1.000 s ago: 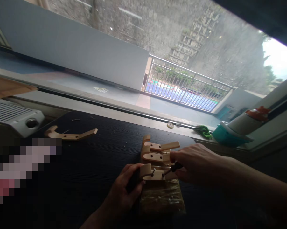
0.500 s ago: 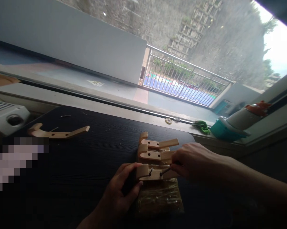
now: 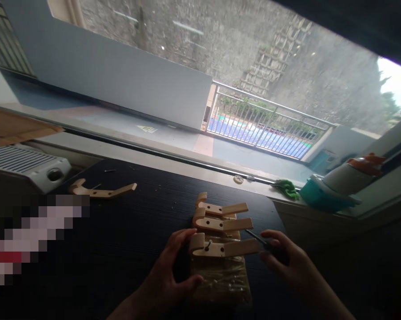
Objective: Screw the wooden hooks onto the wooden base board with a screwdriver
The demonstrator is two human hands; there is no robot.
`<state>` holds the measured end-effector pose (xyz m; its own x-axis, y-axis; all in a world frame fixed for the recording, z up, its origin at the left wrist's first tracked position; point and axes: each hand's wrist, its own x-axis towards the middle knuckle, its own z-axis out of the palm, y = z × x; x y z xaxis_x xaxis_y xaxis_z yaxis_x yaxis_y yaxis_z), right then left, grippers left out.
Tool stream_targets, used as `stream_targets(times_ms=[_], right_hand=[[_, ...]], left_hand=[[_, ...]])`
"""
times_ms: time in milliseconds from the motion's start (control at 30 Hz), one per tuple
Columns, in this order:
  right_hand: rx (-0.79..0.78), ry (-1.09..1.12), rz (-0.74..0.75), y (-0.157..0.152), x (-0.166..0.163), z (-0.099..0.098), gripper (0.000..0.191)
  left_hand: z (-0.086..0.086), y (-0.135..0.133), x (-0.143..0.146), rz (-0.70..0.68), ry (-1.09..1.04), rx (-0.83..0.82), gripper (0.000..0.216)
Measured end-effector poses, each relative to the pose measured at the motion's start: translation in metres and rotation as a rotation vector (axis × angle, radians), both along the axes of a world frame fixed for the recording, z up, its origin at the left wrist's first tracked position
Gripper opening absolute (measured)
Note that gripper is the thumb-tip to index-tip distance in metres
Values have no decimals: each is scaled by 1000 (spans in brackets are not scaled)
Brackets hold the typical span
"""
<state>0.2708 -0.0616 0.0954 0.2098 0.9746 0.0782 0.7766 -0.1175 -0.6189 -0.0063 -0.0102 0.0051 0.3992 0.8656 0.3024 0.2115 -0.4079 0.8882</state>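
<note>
Three wooden hooks lie stacked in a row on a dark table, on top of a clear plastic bag of parts. The nearest hook has a dark screw standing in it. My left hand cups that hook's curved left end, fingers bent around it. To the right of the hooks, my right hand is closed on a thin dark screwdriver, whose tip is clear of the hook.
A fourth wooden hook lies alone at the table's far left, near a white ribbed appliance. A window sill behind holds a green cloth and a teal-and-white container. A blurred patch covers the left foreground.
My right hand has pulled back to the right with the screwdriver, away from the nearest hook. My left hand stays on the hook's curved end.
</note>
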Motion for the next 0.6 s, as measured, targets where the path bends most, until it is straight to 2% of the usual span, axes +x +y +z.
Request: stream_targets(times_ms=[67,167,300,467,600], right_hand=[[61,119,-34,2,-6,-22,43],[144,273,-13,7,-16,-37,43],[177,389,12,11,-21,-35,36],[123,392,74,9,-21,-30,34],[127,431,51,8,-21,-33,32]], left_hand=[[-2,0,1,-34,29,1,78],[-3,0,2,-54,57,-5,85],[-2,1,3,-60,96,13,84],[-1,1,1,-62,147,15,86],[2,-1,2,-48,152,2,89]])
